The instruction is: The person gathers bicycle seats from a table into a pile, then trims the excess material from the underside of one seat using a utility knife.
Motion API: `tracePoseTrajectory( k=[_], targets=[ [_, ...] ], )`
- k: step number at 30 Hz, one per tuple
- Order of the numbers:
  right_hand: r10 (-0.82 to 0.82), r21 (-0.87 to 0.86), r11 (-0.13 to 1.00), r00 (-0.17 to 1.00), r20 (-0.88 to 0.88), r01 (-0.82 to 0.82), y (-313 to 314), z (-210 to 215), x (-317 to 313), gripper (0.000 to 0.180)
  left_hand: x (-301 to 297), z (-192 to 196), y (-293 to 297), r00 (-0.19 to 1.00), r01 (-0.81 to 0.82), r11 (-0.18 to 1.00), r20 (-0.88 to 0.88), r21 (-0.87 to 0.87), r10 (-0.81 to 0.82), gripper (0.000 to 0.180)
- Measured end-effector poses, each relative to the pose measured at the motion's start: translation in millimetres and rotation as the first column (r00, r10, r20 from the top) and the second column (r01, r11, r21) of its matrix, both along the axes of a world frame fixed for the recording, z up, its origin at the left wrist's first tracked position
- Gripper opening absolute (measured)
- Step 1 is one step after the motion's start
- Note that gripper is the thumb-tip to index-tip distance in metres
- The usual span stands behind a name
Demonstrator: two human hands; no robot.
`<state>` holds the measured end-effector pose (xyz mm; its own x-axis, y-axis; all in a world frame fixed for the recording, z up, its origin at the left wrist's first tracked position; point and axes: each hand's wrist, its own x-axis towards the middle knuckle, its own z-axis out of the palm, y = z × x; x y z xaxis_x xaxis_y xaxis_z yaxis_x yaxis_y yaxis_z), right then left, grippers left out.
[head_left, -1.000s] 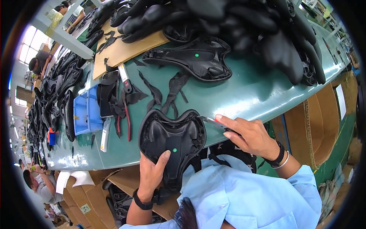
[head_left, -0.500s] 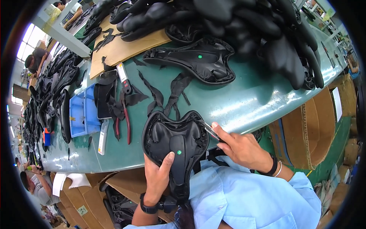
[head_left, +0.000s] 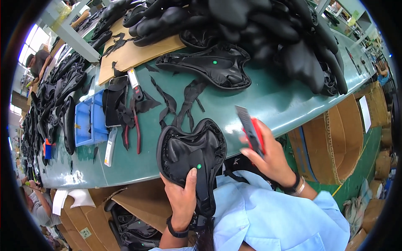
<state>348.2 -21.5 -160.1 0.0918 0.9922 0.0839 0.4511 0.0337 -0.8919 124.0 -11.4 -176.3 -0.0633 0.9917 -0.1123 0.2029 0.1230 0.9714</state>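
A black bicycle saddle [head_left: 193,157] is held underside up at the near edge of the table, its wide end pointing away from me. My left hand [head_left: 181,198] grips it from the left near the narrow end, thumb on the inner shell beside a green round sticker. To the right of the saddle and apart from it, my right hand [head_left: 270,152] is closed round a red snap-off utility knife [head_left: 248,127], the long blade pointing up and away. Strips of black trimmed cover [head_left: 190,100] lie just beyond the saddle's wide end.
Another upturned saddle [head_left: 209,65] lies ahead, before a tall saddle pile [head_left: 268,33]. Leftward are red-handled pincers [head_left: 137,131], a blue bin [head_left: 81,121] and a white blade case [head_left: 110,148]. Cardboard boxes [head_left: 326,142] stand right and below. Other people work at far left.
My right hand has drawn back from the saddle's right rim and raised the knife, so its blade and red body now show. The saddle has tilted slightly in my left hand.
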Motion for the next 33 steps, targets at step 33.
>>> tracePoseTrajectory(
  k=[33],
  targets=[
    [0.328,-0.256,0.851,0.844,-0.425,-0.460,113,41,-25,0.039,29,12,111,0.624,0.559,0.793,-0.753,0.243,-0.209,0.019]
  ],
)
